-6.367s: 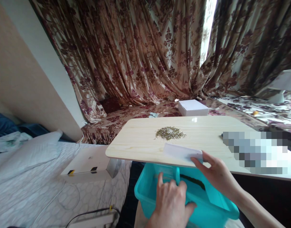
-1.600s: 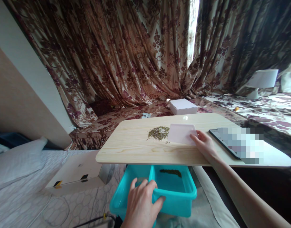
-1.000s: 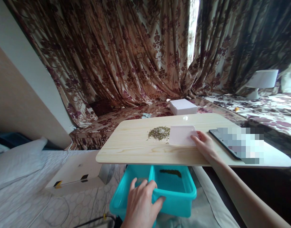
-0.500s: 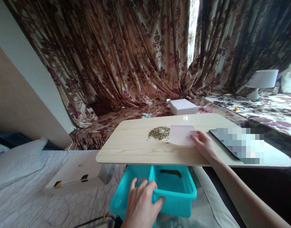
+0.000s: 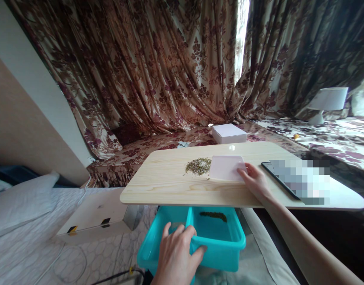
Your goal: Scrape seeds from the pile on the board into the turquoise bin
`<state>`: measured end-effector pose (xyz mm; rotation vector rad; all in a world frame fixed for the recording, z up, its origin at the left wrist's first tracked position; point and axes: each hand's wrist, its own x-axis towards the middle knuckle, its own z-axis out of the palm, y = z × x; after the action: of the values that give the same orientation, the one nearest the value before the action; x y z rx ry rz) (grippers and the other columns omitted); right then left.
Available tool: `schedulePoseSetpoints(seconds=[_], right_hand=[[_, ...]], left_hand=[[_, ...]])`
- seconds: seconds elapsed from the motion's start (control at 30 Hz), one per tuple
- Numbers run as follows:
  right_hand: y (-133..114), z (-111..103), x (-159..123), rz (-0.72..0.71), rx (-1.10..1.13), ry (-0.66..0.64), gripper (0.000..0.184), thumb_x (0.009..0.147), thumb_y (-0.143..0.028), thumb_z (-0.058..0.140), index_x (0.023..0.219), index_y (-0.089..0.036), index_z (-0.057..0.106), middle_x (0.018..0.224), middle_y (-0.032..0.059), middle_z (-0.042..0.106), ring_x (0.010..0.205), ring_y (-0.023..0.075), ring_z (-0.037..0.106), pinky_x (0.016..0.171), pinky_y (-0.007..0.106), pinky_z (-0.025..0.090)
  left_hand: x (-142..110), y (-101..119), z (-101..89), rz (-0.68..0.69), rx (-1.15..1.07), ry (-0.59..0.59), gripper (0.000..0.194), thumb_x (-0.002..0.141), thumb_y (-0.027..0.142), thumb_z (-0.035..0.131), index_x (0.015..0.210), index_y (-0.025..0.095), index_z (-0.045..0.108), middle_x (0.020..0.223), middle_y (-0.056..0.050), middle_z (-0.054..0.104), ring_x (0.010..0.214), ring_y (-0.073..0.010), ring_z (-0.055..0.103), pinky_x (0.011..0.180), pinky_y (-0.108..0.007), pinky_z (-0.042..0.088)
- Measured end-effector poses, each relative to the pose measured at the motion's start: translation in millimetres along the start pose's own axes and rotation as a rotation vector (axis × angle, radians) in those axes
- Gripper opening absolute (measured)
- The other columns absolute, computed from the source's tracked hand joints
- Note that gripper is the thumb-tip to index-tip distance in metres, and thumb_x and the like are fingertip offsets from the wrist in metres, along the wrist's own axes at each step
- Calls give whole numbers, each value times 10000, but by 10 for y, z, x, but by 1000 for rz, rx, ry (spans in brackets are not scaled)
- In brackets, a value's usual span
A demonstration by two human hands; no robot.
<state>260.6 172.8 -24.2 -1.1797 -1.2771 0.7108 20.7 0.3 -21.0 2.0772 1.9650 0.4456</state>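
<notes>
A small pile of greenish-brown seeds (image 5: 198, 166) lies on the pale wooden tabletop (image 5: 170, 184). My right hand (image 5: 255, 181) grips a white plastic scraper card (image 5: 226, 168) by its right edge, and the card stands just right of the pile, touching its rim. Under the table's front edge sits a turquoise plastic bin (image 5: 217, 243) with a divider and a dark streak of seeds inside. My left hand (image 5: 177, 255) is closed over the bin's near rim and divider.
A dark tablet (image 5: 277, 174) lies on the table at right, partly blurred. A white box (image 5: 229, 133) sits behind the table on patterned fabric. Heavy floral curtains (image 5: 170, 63) hang behind. A bed with a white flat box (image 5: 95, 213) is at left. A lamp (image 5: 327, 101) stands far right.
Since 6.4 s ago the scraper went from the table's front edge to the right side of the pile. Over the last second it edged slightly left; the left hand stayed on the bin.
</notes>
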Motion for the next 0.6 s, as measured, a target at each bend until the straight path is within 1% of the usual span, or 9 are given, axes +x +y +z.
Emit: schedulePoseSetpoints(seconds=[0.17, 0.33, 0.6], right_hand=[[-9, 5, -13, -1, 3, -30, 219, 690, -304, 589, 867, -176, 581, 793, 52, 694, 724, 178, 638, 644, 274, 484], [-33, 9, -28, 30, 14, -44, 215, 690, -295, 582, 865, -171, 590, 780, 48, 697, 690, 173, 636, 626, 271, 487], [-74, 1, -29, 16, -42, 11, 186, 663, -252, 567, 827, -172, 603, 809, 54, 691, 769, 192, 633, 675, 283, 490]], left_hand=[[-4, -4, 7, -1, 1, 4, 63, 721, 300, 589, 759, 251, 578, 783, 36, 608, 827, -186, 566, 1007, -458, 215], [-7, -2, 16, 1, 3, 13, 53, 723, 297, 586, 750, 252, 579, 771, 39, 605, 807, -182, 569, 1001, -458, 226], [-2, -10, 21, -4, 5, 19, 61, 722, 304, 590, 761, 258, 582, 782, 38, 607, 828, -185, 567, 1008, -455, 223]])
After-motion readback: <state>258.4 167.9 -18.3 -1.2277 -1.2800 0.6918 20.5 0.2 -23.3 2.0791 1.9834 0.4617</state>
